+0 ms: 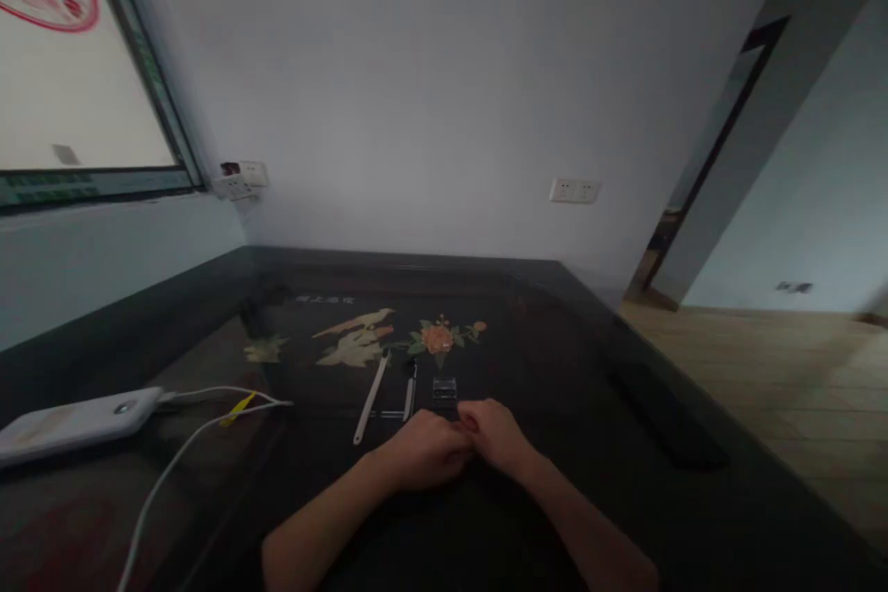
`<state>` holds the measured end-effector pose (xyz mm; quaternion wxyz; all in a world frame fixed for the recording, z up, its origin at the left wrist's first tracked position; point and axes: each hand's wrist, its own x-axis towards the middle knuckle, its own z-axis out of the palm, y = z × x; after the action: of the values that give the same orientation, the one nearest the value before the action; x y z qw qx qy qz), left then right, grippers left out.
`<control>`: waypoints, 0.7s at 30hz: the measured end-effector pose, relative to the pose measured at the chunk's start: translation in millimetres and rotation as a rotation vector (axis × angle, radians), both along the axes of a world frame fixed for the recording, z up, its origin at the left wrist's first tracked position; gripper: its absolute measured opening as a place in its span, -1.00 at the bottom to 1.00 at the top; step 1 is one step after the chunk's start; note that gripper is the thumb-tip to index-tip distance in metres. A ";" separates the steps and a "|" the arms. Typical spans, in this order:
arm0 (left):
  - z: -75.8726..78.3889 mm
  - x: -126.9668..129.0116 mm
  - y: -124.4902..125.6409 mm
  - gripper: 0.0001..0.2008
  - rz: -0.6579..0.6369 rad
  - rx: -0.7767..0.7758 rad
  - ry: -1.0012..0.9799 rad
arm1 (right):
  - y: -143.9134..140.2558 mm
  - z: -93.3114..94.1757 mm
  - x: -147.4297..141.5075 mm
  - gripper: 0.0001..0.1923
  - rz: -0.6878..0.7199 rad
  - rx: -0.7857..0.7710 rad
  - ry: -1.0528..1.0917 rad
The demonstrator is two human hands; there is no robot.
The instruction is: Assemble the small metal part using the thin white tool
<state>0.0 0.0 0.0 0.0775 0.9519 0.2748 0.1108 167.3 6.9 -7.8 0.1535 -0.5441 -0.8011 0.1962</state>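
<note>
Our left hand (425, 451) and right hand (498, 437) meet knuckle to knuckle on the dark table (569, 361), both curled in with the fingers bent. Whatever sits between them is hidden; we cannot tell if either hand grips anything or is merely clenched. The picture is dim and soft here, so small items may be lost under the fingers.

Just beyond the hands lies a small clear box (445, 388), close to the right hand's fingertips but seemingly apart from them. To its left lies a short dark-tipped tool (411, 391), and beside that a long white stick (371, 398) lying at a slant, its near end just ahead of the left hand.

Farther out, the tabletop bears an inlaid picture: a flower (437, 338) and pale birds (355, 338).

Well to our left, a white power bank (76, 423) rests near the table's edge, with a white cable (173, 462) running from it toward us and a yellow tie (238, 408) on the cord.

On the wall (430, 92) behind are two sockets (575, 191), and a window (76, 83) is at the upper left.
</note>
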 end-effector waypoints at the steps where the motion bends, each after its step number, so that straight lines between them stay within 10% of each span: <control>1: 0.9 -0.3 -0.2 -0.88 0.001 0.004 -0.001 | -0.1 0.1 -0.1 -0.71 0.001 0.001 -0.005; 11: 13.4 -12.7 8.1 -0.84 0.152 -0.015 0.011 | -1.7 6.4 -0.4 -0.80 -0.042 0.012 -0.022; 21: 20.9 -40.1 34.2 -0.79 0.776 -0.081 0.065 | -2.2 6.8 -0.1 -0.72 -0.081 0.034 -0.007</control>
<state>-40.1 34.2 20.9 0.0586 0.7764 0.6209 0.0908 167.2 4.7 -1.0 0.1678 -0.5739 -0.7823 0.1744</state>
